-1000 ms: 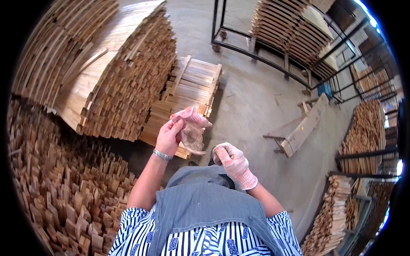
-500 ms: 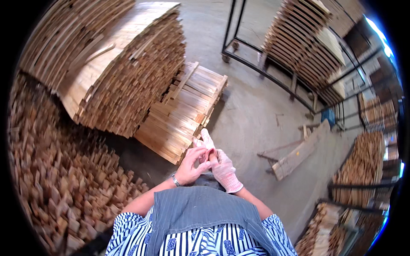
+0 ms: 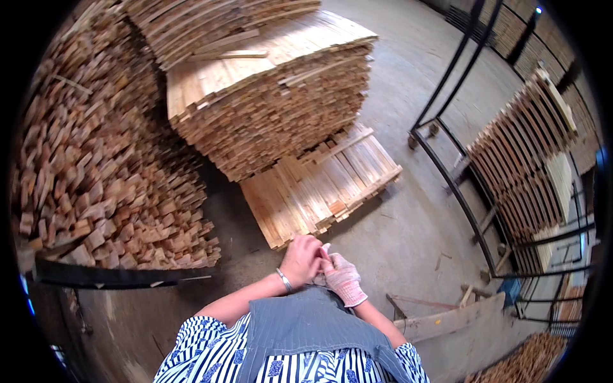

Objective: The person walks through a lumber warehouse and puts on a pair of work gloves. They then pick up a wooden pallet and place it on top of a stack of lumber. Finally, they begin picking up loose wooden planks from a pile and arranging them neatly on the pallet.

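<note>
Both of my hands meet in front of my apron. My left hand, bare with a silver band at the wrist, has its fingers closed at a second work glove, of which only a small pink and white part shows. My right hand wears a pale pink-and-white knitted glove and pinches that same piece from the other side. The fingertips partly hide each other and most of the held glove. Just beyond my hands lies a low stack of wooden slats.
Behind the low stack rises a tall stack of slats. A big heap of short wood pieces fills the left, beside a black bar. At right stand a black wheeled metal frame, stacked boards and a plank on the floor.
My view has swung to the right, so the stacks sit farther right and the left heap shows more. The second glove's fingers, upright beyond my hands before, are now mostly hidden between them.
</note>
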### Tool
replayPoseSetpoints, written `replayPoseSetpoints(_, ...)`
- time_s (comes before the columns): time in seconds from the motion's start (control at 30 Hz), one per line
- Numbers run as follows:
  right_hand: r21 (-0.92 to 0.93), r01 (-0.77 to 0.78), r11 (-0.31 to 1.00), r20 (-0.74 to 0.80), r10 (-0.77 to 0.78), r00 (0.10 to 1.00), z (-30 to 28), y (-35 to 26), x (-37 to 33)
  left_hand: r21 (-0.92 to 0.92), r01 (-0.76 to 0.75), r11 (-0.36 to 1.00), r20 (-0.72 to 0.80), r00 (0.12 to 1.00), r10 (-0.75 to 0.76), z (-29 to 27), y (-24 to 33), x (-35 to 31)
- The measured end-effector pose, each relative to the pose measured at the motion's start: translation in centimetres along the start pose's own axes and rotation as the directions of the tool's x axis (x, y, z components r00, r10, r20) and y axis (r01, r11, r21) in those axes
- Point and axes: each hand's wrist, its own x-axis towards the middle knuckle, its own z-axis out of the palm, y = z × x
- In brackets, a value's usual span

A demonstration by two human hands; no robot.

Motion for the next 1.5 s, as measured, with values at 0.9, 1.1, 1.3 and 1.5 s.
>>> replayPoseSetpoints(0.9,0.040,0.671,0.741,-0.425,-0.595,0.682,4.3,-6.7,1.8,-0.594,0.588,-0.549,0.740,0.666,-0.088,0.5,-6.7,-0.6)
replayPoseSetpoints(1.1,0.227,0.531,0.817,-0.152,-0.509,0.847,2.6,-8.2,-0.1,-0.455,0.725,-0.517,0.711,0.645,0.281,-3.3,-3.2,1.3)
replayPoseSetpoints(1.3,0.525,0.246,0.815,0.090,-0.341,0.936,-0.1,-10.6,-1.3,-0.473,0.511,-0.718,0.537,0.813,0.224,0.7,-6.1,2.9)
replayPoseSetpoints(1.5,0.562,0.117,0.819,0.149,-0.239,0.959,1.0,-9.4,-0.2,-0.465,0.515,-0.720,0.529,0.814,0.240,5.3,-8.0,2.2)
